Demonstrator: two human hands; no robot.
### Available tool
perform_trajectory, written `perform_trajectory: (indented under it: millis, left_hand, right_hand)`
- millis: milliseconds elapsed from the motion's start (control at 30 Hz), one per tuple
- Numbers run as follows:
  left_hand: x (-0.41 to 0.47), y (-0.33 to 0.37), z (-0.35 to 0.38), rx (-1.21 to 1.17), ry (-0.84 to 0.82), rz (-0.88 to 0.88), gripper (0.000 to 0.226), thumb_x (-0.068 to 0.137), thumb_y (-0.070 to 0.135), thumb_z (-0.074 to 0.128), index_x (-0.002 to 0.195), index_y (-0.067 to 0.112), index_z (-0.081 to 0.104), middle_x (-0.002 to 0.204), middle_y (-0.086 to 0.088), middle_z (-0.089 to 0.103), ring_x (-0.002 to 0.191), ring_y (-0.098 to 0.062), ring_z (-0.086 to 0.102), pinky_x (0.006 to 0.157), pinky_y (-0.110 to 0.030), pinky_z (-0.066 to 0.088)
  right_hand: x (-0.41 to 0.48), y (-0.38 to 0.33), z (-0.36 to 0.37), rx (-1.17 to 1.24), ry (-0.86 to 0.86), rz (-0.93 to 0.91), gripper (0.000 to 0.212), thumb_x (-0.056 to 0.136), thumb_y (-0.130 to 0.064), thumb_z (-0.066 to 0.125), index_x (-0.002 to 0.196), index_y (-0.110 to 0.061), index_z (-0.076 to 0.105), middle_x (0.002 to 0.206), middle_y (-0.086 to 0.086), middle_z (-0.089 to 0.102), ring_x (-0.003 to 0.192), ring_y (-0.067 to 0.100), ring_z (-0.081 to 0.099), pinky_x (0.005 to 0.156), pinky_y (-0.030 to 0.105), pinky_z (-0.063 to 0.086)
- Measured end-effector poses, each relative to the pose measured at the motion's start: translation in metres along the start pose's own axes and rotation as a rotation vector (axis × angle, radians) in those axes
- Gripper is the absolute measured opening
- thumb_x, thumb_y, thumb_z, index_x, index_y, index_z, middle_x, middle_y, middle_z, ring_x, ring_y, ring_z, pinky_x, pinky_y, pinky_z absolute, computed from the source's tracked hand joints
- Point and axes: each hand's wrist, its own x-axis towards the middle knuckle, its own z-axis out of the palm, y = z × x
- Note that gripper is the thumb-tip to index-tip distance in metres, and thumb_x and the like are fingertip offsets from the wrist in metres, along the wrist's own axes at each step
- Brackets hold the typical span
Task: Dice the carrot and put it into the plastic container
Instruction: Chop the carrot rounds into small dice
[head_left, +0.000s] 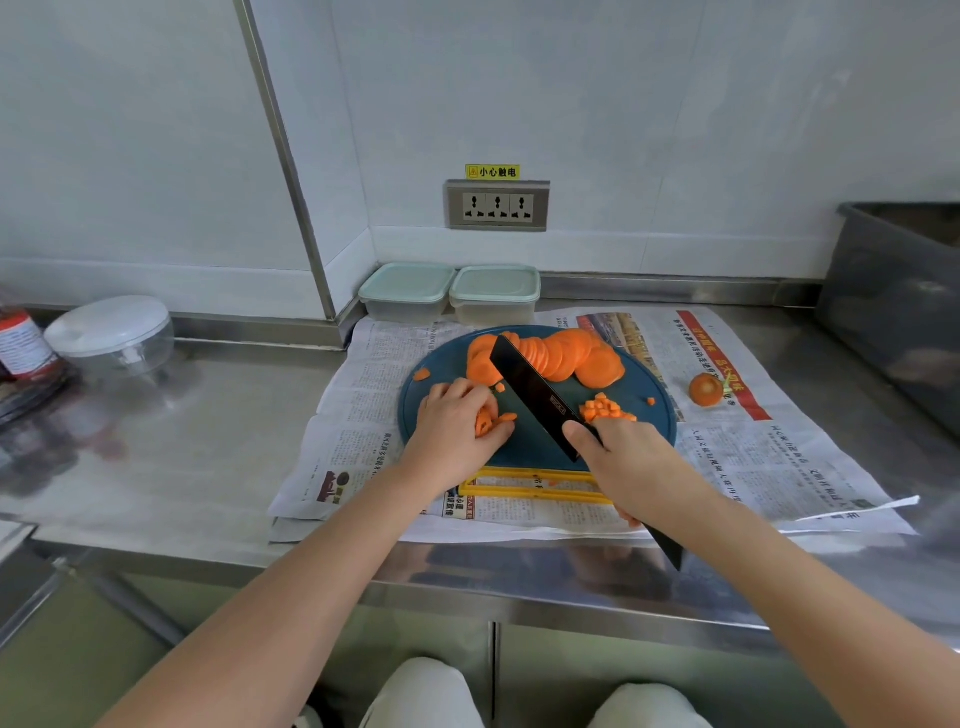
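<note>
A round blue cutting board (644, 431) lies on newspaper. A row of carrot slices (561, 356) fans across its far side. A small heap of carrot dice (605, 409) sits near the right. My left hand (454, 431) holds a few carrot strips (491, 420) down on the board. My right hand (631, 467) grips the handle of a black knife (535, 395), whose blade slants up and left just right of the strips. Two lidded plastic containers (408, 291) (494, 292) stand against the back wall.
A carrot end (705, 389) lies on the newspaper (779, 457) right of the board. A yellow frame (535, 488) sits under the board's near edge. A clear lidded bowl (111, 335) and a bottle (23, 345) stand at the left. A grey bin (898, 301) stands at the right.
</note>
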Motion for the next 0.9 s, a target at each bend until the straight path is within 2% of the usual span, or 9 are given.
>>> perform_trajectory:
  millis: [100, 200, 267, 433, 600, 667, 767, 900]
  left_hand:
    - [-0.001, 0.001, -0.003, -0.064, -0.002, 0.017, 0.023, 0.09, 0.035, 0.06, 0.105, 0.017, 0.056, 0.111, 0.002, 0.055, 0.11, -0.019, 0.045, 0.088, -0.026, 0.036]
    - [-0.003, 0.004, -0.005, -0.118, -0.025, -0.015, 0.045, 0.09, 0.032, 0.061, 0.129, 0.017, 0.044, 0.125, 0.0, 0.051, 0.117, -0.014, 0.045, 0.088, -0.019, 0.034]
    - [-0.003, 0.004, -0.005, -0.132, -0.025, -0.019, 0.056, 0.089, 0.033, 0.063, 0.136, 0.016, 0.038, 0.133, -0.001, 0.045, 0.122, -0.014, 0.044, 0.092, -0.018, 0.032]
    - [-0.004, 0.003, -0.004, 0.085, 0.047, -0.043, 0.063, 0.086, 0.045, 0.062, 0.138, 0.018, 0.039, 0.135, -0.003, 0.039, 0.129, -0.022, 0.027, 0.106, -0.029, 0.021]
    - [-0.007, 0.002, -0.003, 0.078, -0.015, -0.045, 0.056, 0.091, 0.047, 0.054, 0.14, 0.022, 0.041, 0.139, 0.002, 0.041, 0.131, -0.022, 0.029, 0.113, -0.037, 0.02]
    - [-0.008, 0.002, -0.003, 0.054, -0.013, -0.043, 0.05, 0.091, 0.044, 0.055, 0.136, 0.023, 0.046, 0.136, 0.001, 0.044, 0.128, -0.022, 0.032, 0.11, -0.035, 0.024]
    - [-0.01, 0.003, -0.003, 0.004, -0.022, -0.048, 0.045, 0.093, 0.038, 0.054, 0.132, 0.017, 0.046, 0.132, -0.003, 0.042, 0.126, -0.02, 0.033, 0.098, -0.025, 0.03]
    - [-0.012, 0.003, -0.003, 0.033, -0.012, -0.011, 0.044, 0.095, 0.036, 0.051, 0.131, 0.012, 0.043, 0.129, -0.006, 0.038, 0.121, -0.019, 0.033, 0.089, -0.017, 0.026]
  right_hand:
    - [-0.002, 0.001, 0.001, -0.02, 0.0, -0.007, 0.041, 0.102, -0.041, 0.035, 0.072, -0.015, 0.047, 0.064, 0.002, 0.049, 0.054, 0.011, 0.046, 0.048, 0.022, 0.035]
    - [-0.005, 0.003, 0.002, -0.021, 0.005, -0.013, 0.041, 0.102, -0.04, 0.036, 0.069, -0.017, 0.044, 0.062, 0.0, 0.048, 0.052, 0.01, 0.044, 0.047, 0.021, 0.031]
    - [-0.005, 0.002, 0.002, -0.021, 0.007, -0.011, 0.042, 0.102, -0.041, 0.036, 0.068, -0.017, 0.043, 0.063, 0.0, 0.047, 0.053, 0.009, 0.044, 0.047, 0.021, 0.029]
    - [-0.003, -0.001, -0.002, -0.008, -0.008, -0.031, 0.042, 0.102, -0.04, 0.034, 0.069, -0.015, 0.042, 0.061, 0.003, 0.046, 0.048, 0.013, 0.046, 0.047, 0.026, 0.042]
    - [0.001, -0.006, -0.002, -0.037, 0.0, -0.042, 0.043, 0.102, -0.041, 0.034, 0.072, -0.013, 0.045, 0.062, 0.004, 0.047, 0.048, 0.014, 0.045, 0.05, 0.032, 0.047]
    - [0.0, -0.006, 0.0, -0.024, -0.011, -0.048, 0.043, 0.102, -0.04, 0.034, 0.069, -0.015, 0.043, 0.061, 0.002, 0.046, 0.048, 0.012, 0.045, 0.048, 0.029, 0.045]
    - [-0.002, -0.005, 0.005, -0.006, -0.018, -0.047, 0.044, 0.102, -0.04, 0.035, 0.066, -0.015, 0.04, 0.059, 0.001, 0.043, 0.047, 0.011, 0.042, 0.044, 0.024, 0.037]
    - [-0.001, -0.004, 0.012, -0.019, -0.002, -0.028, 0.045, 0.102, -0.041, 0.035, 0.066, -0.014, 0.043, 0.06, 0.0, 0.045, 0.049, 0.01, 0.041, 0.045, 0.021, 0.029]
